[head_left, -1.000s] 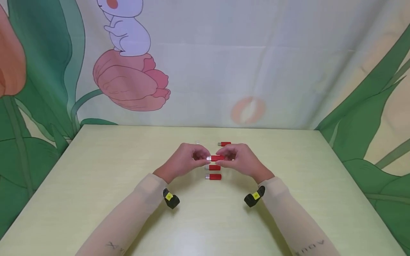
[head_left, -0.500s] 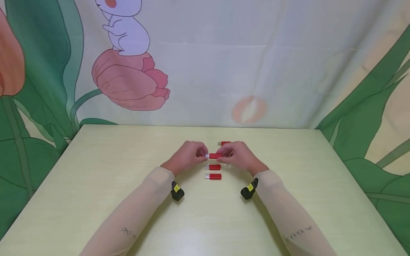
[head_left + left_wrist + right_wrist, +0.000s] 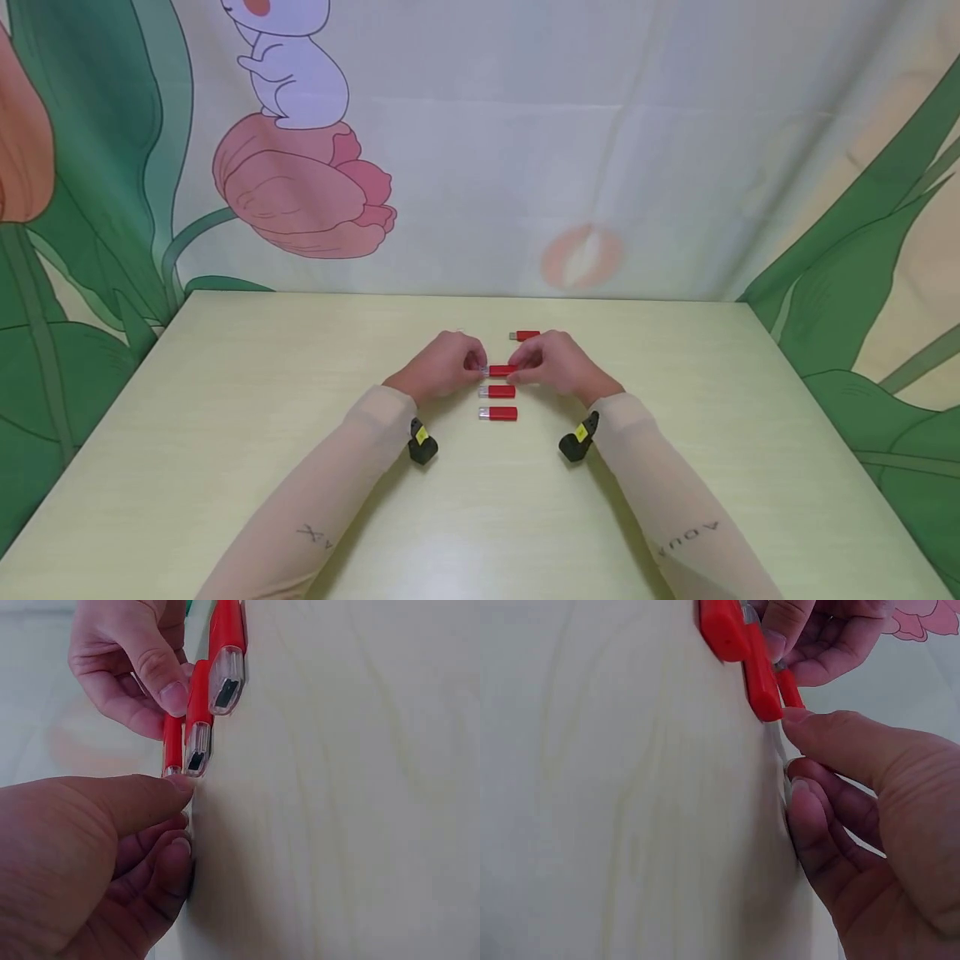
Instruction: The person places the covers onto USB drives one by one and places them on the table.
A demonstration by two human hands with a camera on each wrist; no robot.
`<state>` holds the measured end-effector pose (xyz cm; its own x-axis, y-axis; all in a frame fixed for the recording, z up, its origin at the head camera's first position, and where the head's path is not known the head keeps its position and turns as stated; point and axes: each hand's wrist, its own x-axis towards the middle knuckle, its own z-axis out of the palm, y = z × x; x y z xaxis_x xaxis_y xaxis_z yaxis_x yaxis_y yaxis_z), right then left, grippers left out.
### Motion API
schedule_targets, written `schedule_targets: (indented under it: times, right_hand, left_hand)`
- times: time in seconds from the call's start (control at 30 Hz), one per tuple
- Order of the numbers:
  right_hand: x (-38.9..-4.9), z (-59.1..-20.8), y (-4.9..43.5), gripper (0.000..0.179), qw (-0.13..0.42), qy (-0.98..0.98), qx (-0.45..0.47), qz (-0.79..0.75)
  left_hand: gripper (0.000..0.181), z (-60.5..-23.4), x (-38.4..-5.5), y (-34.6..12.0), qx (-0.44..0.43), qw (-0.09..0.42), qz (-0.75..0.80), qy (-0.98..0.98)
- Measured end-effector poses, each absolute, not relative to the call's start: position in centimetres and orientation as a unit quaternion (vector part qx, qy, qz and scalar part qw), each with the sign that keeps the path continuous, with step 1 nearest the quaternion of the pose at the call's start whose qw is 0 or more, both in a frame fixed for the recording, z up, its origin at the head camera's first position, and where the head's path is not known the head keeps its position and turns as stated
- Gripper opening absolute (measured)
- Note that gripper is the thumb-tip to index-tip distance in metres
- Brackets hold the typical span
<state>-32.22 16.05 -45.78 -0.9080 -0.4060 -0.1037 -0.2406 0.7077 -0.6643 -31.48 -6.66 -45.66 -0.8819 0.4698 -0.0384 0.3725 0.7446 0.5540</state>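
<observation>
Both hands are at the two ends of a red USB flash drive (image 3: 501, 371) with a clear cap, level at the table surface. My left hand (image 3: 448, 364) pinches its capped end between thumb and fingers. At the red end, my right hand (image 3: 561, 367) does the same. Just in front of it lie two more capped red flash drives, a middle one (image 3: 499, 392) and a nearest one (image 3: 501, 414), parallel with caps to the left. In the left wrist view the held drive (image 3: 172, 742) is partly hidden by the thumb.
Behind the right hand lies another red flash drive (image 3: 527, 336), its metal plug bare. A faint clear piece (image 3: 461, 331) shows behind the left hand. The pale wooden table (image 3: 225, 400) ends at a printed cloth backdrop (image 3: 487, 167).
Both hands have brought the held flash drive down to the table, behind the other two, and shifted it slightly left. The other drives stay where they were.
</observation>
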Motion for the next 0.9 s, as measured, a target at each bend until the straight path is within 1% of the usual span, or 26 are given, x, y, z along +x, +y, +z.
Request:
schedule_targets:
  times: [0.23, 0.47, 0.67, 0.9]
  right_hand:
    - [-32.42, -45.89, 16.11, 0.019, 0.131, 0.917, -0.173, -0.336]
    - [-32.64, -45.84, 16.12, 0.017, 0.141, 0.917, -0.172, -0.332]
    - [-32.8, -45.95, 15.8, 0.018, 0.144, 0.919, -0.178, -0.322]
    - [-32.79, -46.04, 15.85, 0.018, 0.147, 0.92, -0.159, -0.325]
  left_hand:
    - [0.012, -45.36, -31.58, -6.5, 0.223, 0.097, 0.268, 0.932]
    - [0.012, -45.48, -31.85, -6.59, 0.239, 0.106, 0.257, 0.93]
    - [0.013, -45.72, -32.14, -6.93, 0.251, 0.109, 0.242, 0.931]
    - [0.013, -45.83, -32.45, -6.89, 0.256, 0.107, 0.249, 0.928]
